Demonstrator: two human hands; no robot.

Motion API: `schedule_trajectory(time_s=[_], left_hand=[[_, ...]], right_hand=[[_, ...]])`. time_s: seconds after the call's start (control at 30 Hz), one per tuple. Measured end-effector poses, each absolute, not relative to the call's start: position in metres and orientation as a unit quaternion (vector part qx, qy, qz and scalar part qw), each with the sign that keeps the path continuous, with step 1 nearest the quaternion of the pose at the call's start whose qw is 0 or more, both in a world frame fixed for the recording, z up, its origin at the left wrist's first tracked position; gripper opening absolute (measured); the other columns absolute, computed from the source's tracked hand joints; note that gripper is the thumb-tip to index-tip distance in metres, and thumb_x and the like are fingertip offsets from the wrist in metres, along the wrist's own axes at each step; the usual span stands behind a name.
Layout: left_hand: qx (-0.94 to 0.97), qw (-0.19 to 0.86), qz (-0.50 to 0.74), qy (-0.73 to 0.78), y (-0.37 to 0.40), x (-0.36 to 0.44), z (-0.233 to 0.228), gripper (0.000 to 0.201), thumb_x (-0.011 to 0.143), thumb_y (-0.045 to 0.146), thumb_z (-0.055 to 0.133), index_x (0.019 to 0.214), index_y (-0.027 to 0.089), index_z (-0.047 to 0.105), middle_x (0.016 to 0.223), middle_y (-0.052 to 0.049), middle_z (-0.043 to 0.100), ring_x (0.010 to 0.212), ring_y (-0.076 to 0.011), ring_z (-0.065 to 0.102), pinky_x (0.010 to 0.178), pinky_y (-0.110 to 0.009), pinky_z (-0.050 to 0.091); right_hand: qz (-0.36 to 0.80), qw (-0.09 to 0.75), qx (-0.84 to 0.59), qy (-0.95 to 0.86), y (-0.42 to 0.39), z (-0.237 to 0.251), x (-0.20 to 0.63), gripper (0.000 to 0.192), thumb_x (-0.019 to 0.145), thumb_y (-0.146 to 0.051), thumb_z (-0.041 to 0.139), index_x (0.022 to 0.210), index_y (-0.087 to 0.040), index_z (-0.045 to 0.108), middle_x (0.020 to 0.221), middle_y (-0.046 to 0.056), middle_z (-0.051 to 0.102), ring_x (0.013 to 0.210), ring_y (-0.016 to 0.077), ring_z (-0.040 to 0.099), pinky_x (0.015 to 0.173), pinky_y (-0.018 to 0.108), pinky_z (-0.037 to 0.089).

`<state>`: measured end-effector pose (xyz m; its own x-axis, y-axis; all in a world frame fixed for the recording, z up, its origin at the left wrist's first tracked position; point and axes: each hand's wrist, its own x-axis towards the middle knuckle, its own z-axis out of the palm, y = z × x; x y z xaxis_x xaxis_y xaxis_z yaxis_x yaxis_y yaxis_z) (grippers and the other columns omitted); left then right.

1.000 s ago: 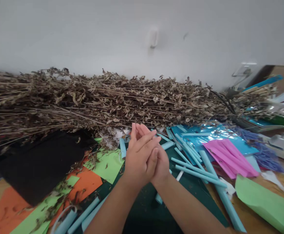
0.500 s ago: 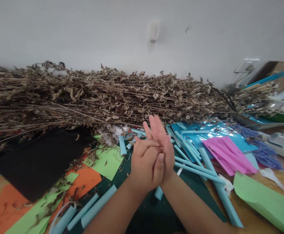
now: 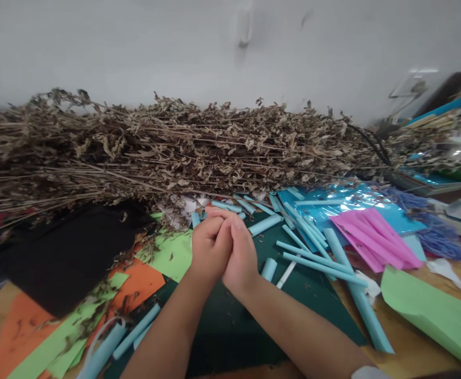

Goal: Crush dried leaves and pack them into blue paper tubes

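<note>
My left hand and my right hand are pressed together above the dark green sheet. The left one is curled like a fist, with the right one closed around its side. Whatever lies between the palms, if anything, is hidden. Just right of the hands are a short light-blue paper tube and a thin white stick. Beyond the fingers, another blue tube lies on the green sheet.
A long bundle of dried stalks runs along the wall. Black sheet, orange paper and leaf-littered green strips lie left. At right are pink folded paper, blue shiny film, purple strands and green paper.
My joined hands have moved left and slightly down. The right hand's fingers, stretched out before, are now folded against the left hand. The view has shifted a little.
</note>
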<state>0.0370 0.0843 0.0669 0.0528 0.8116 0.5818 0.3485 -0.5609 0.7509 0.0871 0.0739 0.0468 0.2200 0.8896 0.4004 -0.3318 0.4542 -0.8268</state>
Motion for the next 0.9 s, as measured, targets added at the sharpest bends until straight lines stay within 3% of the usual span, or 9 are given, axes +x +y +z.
schedule_trajectory(time_s=[0.23,0.33,0.43,0.53,0.57,0.63,0.67,0.73,0.9], left_hand=[[0.712,0.301,0.408,0.485,0.092,0.028,0.028,0.032,0.077,0.032,0.038,0.049,0.017,0.035,0.048,0.004,0.035,0.048,-0.0091,0.034,0.046,-0.021,0.027],[0.718,0.344,0.352,0.493,0.088,0.022,0.003,0.033,0.077,0.036,0.04,0.05,0.016,0.039,0.046,0.005,0.036,0.046,-0.0086,0.035,0.044,-0.02,0.028],[0.727,0.384,0.298,0.485,0.081,0.016,-0.008,0.03,0.077,0.04,0.042,0.059,0.016,0.05,0.05,0.003,0.046,0.049,-0.0099,0.044,0.046,-0.02,0.035],[0.727,0.409,0.284,0.473,0.074,0.005,-0.004,0.035,0.08,0.043,0.035,0.096,0.018,0.054,0.085,-0.005,0.06,0.077,-0.0166,0.056,0.065,-0.026,0.044],[0.728,0.415,0.286,0.465,0.071,-0.002,-0.001,0.041,0.081,0.044,0.034,0.111,0.02,0.046,0.104,-0.008,0.056,0.093,-0.0195,0.053,0.075,-0.029,0.043],[0.739,0.419,0.285,0.444,0.064,-0.018,0.007,0.055,0.08,0.047,0.033,0.129,0.025,0.021,0.133,-0.008,0.03,0.118,-0.0228,0.032,0.092,-0.034,0.033],[0.748,0.415,0.276,0.439,0.059,-0.028,0.011,0.06,0.08,0.048,0.033,0.131,0.026,0.011,0.137,-0.006,0.02,0.123,-0.023,0.024,0.096,-0.036,0.028],[0.768,0.384,0.258,0.444,0.048,-0.048,0.02,0.06,0.08,0.049,0.03,0.132,0.026,0.008,0.138,-0.005,0.017,0.125,-0.0232,0.019,0.099,-0.037,0.023],[0.785,0.111,0.031,0.609,0.016,-0.079,0.026,0.048,0.072,0.052,0.045,0.11,0.023,0.049,0.114,-0.01,0.049,0.106,-0.0317,0.04,0.087,-0.048,0.03]], right_hand=[[0.523,0.669,-0.328,-0.413,0.101,0.04,0.107,0.038,0.077,-0.049,0.03,0.089,-0.019,0.051,0.096,0.007,0.057,0.089,0.018,0.053,0.078,0.036,0.042],[0.5,0.639,-0.363,-0.457,0.104,0.036,0.119,0.037,0.076,-0.05,0.034,0.092,-0.021,0.05,0.099,0.006,0.056,0.093,0.0191,0.05,0.071,0.034,0.042],[0.412,0.579,-0.394,-0.583,0.101,0.03,0.136,0.029,0.078,-0.043,0.037,0.091,-0.022,0.052,0.096,0.004,0.056,0.091,0.0177,0.05,0.074,0.033,0.04],[0.302,0.471,-0.413,-0.718,0.095,0.018,0.162,0.025,0.08,-0.037,0.039,0.095,-0.022,0.053,0.097,0.005,0.056,0.092,0.0191,0.05,0.079,0.037,0.038],[0.263,0.427,-0.422,-0.755,0.092,0.013,0.171,0.026,0.079,-0.037,0.041,0.096,-0.022,0.053,0.098,0.006,0.056,0.093,0.0209,0.049,0.08,0.039,0.038],[0.2,0.344,-0.437,-0.807,0.087,0.001,0.191,0.028,0.078,-0.038,0.042,0.098,-0.022,0.054,0.101,0.008,0.056,0.097,0.0246,0.048,0.08,0.044,0.038],[0.179,0.311,-0.441,-0.823,0.085,-0.005,0.201,0.029,0.078,-0.038,0.042,0.099,-0.022,0.055,0.103,0.009,0.055,0.098,0.0259,0.048,0.079,0.045,0.038],[0.145,0.268,-0.451,-0.839,0.081,-0.015,0.217,0.031,0.079,-0.039,0.041,0.099,-0.021,0.055,0.106,0.01,0.054,0.099,0.0267,0.047,0.079,0.046,0.039],[0.094,0.169,-0.457,-0.868,0.073,-0.016,0.234,0.03,0.079,-0.033,0.043,0.104,-0.022,0.054,0.113,0.008,0.05,0.104,0.0264,0.043,0.084,0.047,0.036]])
